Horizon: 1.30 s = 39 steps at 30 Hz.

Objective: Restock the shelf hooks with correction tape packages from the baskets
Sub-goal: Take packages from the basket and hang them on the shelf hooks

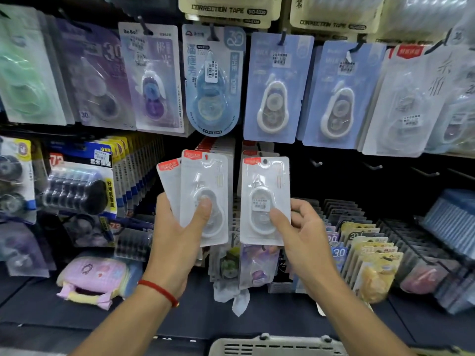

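Note:
My left hand (177, 235) grips a small fan of white correction tape packages (203, 186) with red top labels, thumb pressed on the front blister. My right hand (300, 232) holds a single matching package (266, 191) upright, with a price sticker on its blister. Both are raised in front of the middle shelf row, where more red-labelled packages (218, 146) hang behind them. Bare hooks (317, 163) stick out of the dark panel to the right. A grey basket (277, 346) shows its rim at the bottom edge.
Blue, purple and green correction tape cards (272, 86) hang in the upper row. Yellow-edged packs (133, 170) hang at the left. Racks of upright cards (365, 255) stand at the lower right. A pink pouch (95, 276) lies on the lower shelf.

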Available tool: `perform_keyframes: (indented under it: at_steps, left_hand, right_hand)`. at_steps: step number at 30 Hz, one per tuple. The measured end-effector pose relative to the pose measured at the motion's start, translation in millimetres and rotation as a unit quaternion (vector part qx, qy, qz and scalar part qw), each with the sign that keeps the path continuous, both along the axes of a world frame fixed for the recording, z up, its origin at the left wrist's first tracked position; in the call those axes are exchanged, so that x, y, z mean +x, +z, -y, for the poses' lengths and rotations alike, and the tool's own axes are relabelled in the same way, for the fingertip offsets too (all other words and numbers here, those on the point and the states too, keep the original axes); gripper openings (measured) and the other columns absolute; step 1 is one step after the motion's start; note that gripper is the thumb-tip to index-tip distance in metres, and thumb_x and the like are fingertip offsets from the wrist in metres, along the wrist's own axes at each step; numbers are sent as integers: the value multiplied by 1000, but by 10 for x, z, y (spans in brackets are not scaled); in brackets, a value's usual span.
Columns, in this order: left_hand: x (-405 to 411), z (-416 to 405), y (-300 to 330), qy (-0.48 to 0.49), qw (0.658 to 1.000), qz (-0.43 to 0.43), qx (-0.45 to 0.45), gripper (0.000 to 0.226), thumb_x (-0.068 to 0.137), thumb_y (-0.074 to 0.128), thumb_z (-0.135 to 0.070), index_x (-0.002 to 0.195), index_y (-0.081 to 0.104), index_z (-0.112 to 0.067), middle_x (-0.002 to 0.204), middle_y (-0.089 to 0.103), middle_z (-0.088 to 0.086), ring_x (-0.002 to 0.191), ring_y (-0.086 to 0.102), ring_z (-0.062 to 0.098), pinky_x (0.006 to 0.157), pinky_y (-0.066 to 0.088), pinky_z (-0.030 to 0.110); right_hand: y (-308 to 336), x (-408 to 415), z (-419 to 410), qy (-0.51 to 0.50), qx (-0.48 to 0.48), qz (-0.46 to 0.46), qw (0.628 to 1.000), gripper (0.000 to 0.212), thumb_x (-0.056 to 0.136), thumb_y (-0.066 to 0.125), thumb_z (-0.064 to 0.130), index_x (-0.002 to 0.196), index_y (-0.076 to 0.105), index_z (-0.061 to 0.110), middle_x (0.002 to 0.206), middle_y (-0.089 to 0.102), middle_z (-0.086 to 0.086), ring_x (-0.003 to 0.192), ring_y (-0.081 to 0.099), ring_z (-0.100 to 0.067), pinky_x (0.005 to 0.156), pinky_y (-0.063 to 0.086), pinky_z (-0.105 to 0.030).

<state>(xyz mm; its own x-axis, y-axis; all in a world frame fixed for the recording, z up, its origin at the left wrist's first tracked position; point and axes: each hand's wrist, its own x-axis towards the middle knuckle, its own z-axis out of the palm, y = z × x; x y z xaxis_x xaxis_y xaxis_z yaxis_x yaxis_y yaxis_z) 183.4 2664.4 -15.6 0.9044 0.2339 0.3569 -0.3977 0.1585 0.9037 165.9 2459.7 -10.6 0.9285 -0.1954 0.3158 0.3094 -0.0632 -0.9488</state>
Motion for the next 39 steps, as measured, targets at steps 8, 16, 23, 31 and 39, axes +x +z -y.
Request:
perform_keyframes:
  at_steps: [8,16,23,31,39]
  left_hand:
    - [-24,4,29,49,998,14,21,41,87,76,-47,121,56,-40,115,71,-18,106,71,4,92,57,36]
    - [-64,64,24,15,1000,8,27,49,81,81,-39,123,56,-34,115,72,-19,106,71,2,79,60,20]
    - [-106,181,3,-66,997,-27,27,61,79,90,-29,131,58,-26,121,76,-4,110,75,19,88,63,53]
    - [-13,133,-71,-45,998,-46,5,32,98,73,-19,122,61,-36,112,76,-17,102,75,7,69,62,25]
    - [-16,80,-42,21,998,-31,52,35,78,65,-28,110,58,-42,103,68,-22,93,69,-1,77,55,28]
  right_hand:
    - [86,-25,1,-14,-4,30,999,34,90,74,43,117,67,24,96,81,0,76,79,-27,64,64,-50]
    - [-11,5,60,-61,-318,-116,939,55,100,58,57,145,54,26,138,63,8,120,62,-8,100,53,-39]
    - [7,-93,-114,60,-134,-56,988,29,88,83,37,111,68,28,97,76,6,88,73,-14,84,62,-43]
    - [14,-49,-37,27,14,-56,998,24,98,71,17,118,58,19,96,81,-2,89,78,-20,72,61,-32]
    - [40,-11,95,-15,-12,30,999,33,92,76,32,122,63,27,97,80,4,86,78,-13,70,58,-18]
